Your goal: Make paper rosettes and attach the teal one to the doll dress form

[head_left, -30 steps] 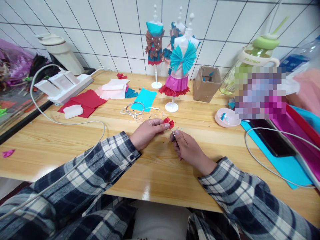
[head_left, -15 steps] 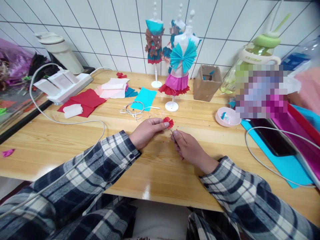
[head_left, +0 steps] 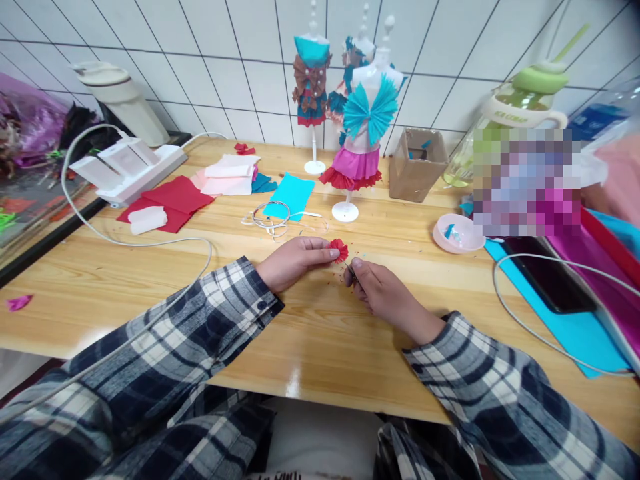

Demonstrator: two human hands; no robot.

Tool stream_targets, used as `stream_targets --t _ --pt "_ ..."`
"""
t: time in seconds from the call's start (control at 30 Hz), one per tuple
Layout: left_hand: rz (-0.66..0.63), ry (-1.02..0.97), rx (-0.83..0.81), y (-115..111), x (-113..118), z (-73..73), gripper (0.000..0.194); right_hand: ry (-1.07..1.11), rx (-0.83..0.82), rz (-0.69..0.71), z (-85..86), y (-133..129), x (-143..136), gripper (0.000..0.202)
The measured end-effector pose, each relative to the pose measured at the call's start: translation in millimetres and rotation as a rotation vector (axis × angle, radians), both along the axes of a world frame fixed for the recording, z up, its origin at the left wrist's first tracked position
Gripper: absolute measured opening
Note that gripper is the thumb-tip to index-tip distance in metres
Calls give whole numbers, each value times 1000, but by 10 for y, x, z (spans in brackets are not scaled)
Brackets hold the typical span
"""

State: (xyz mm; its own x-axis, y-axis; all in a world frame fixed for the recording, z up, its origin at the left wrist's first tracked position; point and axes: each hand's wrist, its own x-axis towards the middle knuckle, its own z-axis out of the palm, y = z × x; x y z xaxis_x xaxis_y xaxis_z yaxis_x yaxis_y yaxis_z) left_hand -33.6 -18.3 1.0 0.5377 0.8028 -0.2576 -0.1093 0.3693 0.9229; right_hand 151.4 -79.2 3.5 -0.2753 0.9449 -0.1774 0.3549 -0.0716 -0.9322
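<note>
Between the thumb and fingers of my left hand (head_left: 295, 260) is a small red pleated paper flower (head_left: 339, 250), its frilled edge facing right. My right hand (head_left: 380, 283) is closed around what look like small scissors (head_left: 350, 268); only a thin metal tip shows, pointing at the flower's lower right edge, and the rest is hidden in the fingers. Tiny red scraps (head_left: 356, 253) lie on the wooden table about both hands. Behind them stands a white dress form (head_left: 345, 212) with a turquoise pleated bow (head_left: 371, 113) and a pink and red skirt (head_left: 355, 167).
Left of centre lie red paper (head_left: 175, 200), a turquoise sheet (head_left: 290, 197) and a coil of wire (head_left: 270, 215). A cardboard box (head_left: 417, 170), pink bowl (head_left: 457, 235) and black phone (head_left: 547, 275) are on the right. White cables cross both sides; a power strip (head_left: 130, 177) sits left.
The red flower has turned a little in my left fingers and shows more of its round front. My right hand has shifted slightly right, its fingers moved around the tool.
</note>
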Motion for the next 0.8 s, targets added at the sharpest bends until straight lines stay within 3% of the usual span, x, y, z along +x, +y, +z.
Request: stream_targets --t 0.8 --pt "-20 34 -10 4 -2 17 25 -96 -9 74 25 47 27 47"
